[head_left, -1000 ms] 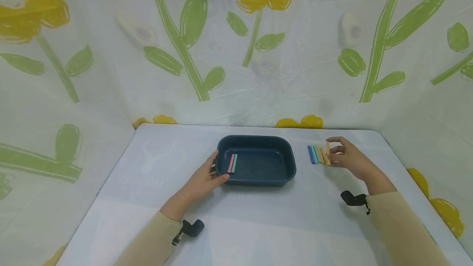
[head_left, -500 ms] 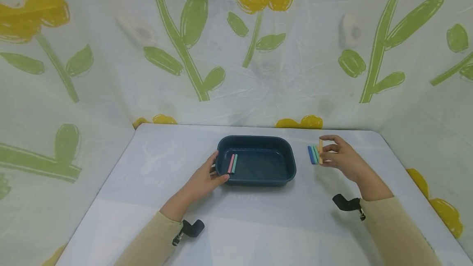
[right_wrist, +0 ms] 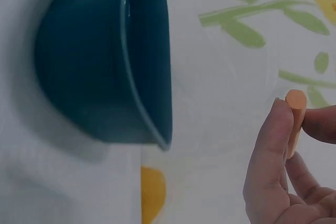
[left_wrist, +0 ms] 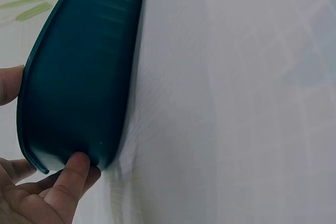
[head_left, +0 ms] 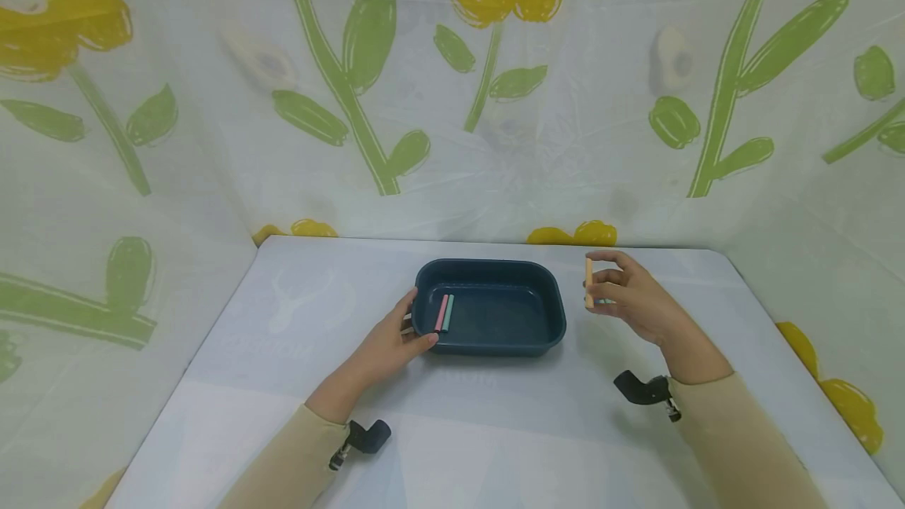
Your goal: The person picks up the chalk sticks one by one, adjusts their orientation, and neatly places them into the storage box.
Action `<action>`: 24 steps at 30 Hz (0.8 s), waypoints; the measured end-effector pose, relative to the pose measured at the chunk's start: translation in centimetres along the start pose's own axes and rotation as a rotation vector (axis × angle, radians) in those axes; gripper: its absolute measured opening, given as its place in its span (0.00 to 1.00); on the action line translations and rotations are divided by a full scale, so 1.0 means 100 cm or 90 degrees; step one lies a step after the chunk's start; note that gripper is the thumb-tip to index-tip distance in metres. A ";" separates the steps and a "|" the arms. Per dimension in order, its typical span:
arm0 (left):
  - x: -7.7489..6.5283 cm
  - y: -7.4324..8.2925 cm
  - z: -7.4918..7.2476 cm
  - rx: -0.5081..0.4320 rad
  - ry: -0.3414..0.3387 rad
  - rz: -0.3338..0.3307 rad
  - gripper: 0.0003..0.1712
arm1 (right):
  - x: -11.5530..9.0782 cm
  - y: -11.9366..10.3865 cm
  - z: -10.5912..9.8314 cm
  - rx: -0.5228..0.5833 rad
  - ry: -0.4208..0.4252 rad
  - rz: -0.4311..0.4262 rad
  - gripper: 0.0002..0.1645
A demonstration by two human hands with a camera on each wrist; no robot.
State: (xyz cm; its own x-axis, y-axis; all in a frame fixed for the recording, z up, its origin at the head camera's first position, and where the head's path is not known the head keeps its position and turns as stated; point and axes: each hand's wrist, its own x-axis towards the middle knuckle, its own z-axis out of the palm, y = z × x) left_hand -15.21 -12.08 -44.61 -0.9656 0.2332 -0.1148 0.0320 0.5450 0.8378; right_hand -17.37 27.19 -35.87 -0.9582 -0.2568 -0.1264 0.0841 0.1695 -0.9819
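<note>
Head view. Worktop [head_left: 452,430]: one, pale. Tray [head_left: 495,349]: one, dark blue, standing about midway between the worktop's left and right edges, nearer its far edge. Sticks inside the tray, two: one pink stick [head_left: 441,313], one green stick [head_left: 448,313], side by side at the tray's left end. Left hand [head_left: 385,348]: one, clamped on the tray's left end, thumb at the near left corner. Right hand [head_left: 632,301]: one, fingers pinching one orange stick [head_left: 589,277], held off the tray's right end, towards the worktop's far edge. A green sliver [head_left: 605,302] shows between its fingers; the count of things behind the hand cannot be told. Sleeves [head_left: 290,458]: two, beige. Black wrist devices [head_left: 370,437]: two.

Left wrist view. Tray: one, outer wall showing; one fingertip on its rim, others against the wall near a corner.

Right wrist view. Tray: one, in part. Orange stick: one, end-on, clasped between fingertips on opposite sides, apart from the tray.
</note>
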 end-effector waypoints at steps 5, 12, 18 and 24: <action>0.000 0.000 0.000 0.000 0.001 0.000 0.55 | 0.006 -0.006 0.015 0.015 -0.008 -0.005 0.40; -0.001 0.000 0.000 -0.002 -0.001 0.004 0.55 | 0.016 -0.007 0.035 0.034 -0.016 0.002 0.40; -0.001 0.001 0.000 0.007 -0.002 -0.002 0.56 | 0.029 -0.005 0.057 0.057 -0.027 0.008 0.40; 0.000 0.000 0.000 0.005 -0.002 0.004 0.56 | 0.039 -0.004 0.079 0.069 -0.053 0.018 0.40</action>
State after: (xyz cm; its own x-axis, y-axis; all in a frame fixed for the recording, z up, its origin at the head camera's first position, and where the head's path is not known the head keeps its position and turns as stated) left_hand -15.17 -12.13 -44.61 -0.9645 0.2393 -0.1115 0.0399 0.5496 0.8345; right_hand -19.03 18.58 -37.06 -0.9294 -0.3320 -0.1611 0.1439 0.0760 -0.9867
